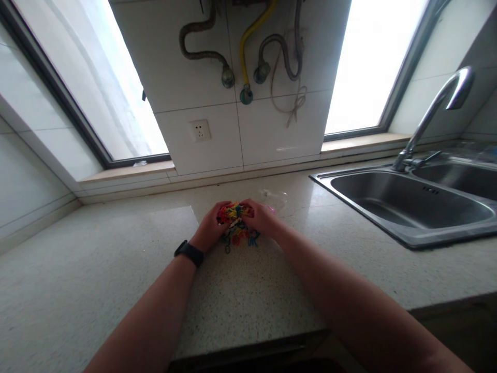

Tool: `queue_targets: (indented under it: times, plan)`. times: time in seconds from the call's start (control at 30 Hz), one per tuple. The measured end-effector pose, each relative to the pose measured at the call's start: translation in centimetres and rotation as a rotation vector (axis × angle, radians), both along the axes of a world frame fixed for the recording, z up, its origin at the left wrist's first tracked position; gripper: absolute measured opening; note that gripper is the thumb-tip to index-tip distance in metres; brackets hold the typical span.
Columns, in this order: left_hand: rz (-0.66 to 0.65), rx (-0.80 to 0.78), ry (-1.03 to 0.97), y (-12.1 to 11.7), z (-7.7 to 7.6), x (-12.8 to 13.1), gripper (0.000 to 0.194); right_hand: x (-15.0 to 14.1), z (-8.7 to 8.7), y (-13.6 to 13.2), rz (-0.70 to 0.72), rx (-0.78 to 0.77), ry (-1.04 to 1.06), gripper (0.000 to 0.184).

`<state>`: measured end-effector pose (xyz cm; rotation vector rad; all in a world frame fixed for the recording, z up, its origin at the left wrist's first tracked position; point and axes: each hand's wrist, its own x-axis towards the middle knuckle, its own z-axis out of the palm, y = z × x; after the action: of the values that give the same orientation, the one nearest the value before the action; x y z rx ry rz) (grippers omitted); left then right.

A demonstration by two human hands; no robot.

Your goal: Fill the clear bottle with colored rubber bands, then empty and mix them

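Head view: both hands [235, 224] cup a colourful bundle [237, 211].

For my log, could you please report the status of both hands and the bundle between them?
Left hand and right hand gripping bundle of colourful bands. Loops splayed at near side. Clear plastic beyond, not obstructing.

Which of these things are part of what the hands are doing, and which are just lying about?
In use:
left hand
right hand
colourful loops, bunched between both hands

Just around:
sink
faucet
wall socket
yellow hose
dark wristband, worn
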<state>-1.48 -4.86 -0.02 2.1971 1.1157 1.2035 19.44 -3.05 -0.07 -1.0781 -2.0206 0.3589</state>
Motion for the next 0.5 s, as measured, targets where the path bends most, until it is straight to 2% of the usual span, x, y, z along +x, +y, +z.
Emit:
queue_targets:
  times: [0.13,0.23,0.37,0.5]
  plan:
    - [0.016,-0.012,-0.007,-0.1,0.1,0.2,0.046,-0.2,0.0,0.0,0.037,-0.049,0.127,0.035]
    - [-0.027,-0.074,-0.044,-0.1,0.0,0.3,0.043,-0.2,0.3,-0.2,0.056,-0.104,0.137,0.033]
    - [-0.054,-0.115,-0.018,-0.2,0.2,-0.1,0.043,0.2,1.0,-0.7,0.025,-0.087,0.016,0.034]
    - [-0.006,-0.018,0.224,-0.7,0.9,-1.0,0.053,0.8,1.7,-1.3,-0.007,-0.014,-0.222,0.043]
